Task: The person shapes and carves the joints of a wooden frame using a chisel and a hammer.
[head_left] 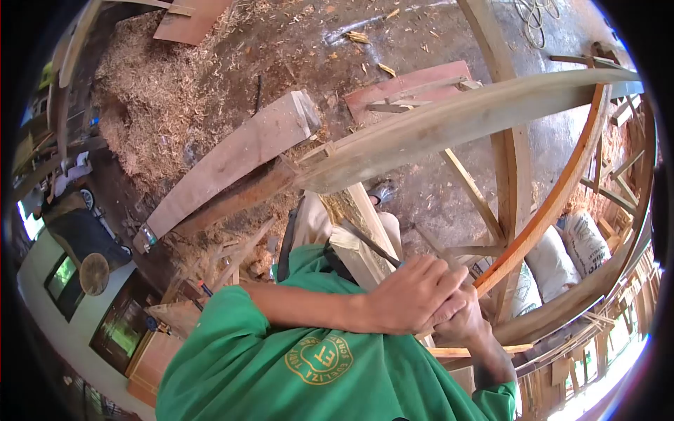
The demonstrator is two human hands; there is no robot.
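My left hand (404, 298) is closed, palm down, over the handle end of a chisel (372, 242). The chisel's dark metal shaft slants up and left out of my grip, with a bit of blue beside my fingers. My right hand (463, 312) is closed against my left hand, in line with the shaft; most of the handle is hidden under my fingers. The chisel's far end meets the pale timber (354, 256) close in front of my body. A second light timber edge (375, 217) runs alongside it.
A long curved plank (435, 133) arches across in front of me, joined to a darker board on the left. An orange-edged curved rib (554, 203) stands on the right. White sacks (551, 263) lie beyond it. Shavings (147, 91) are heaped at upper left.
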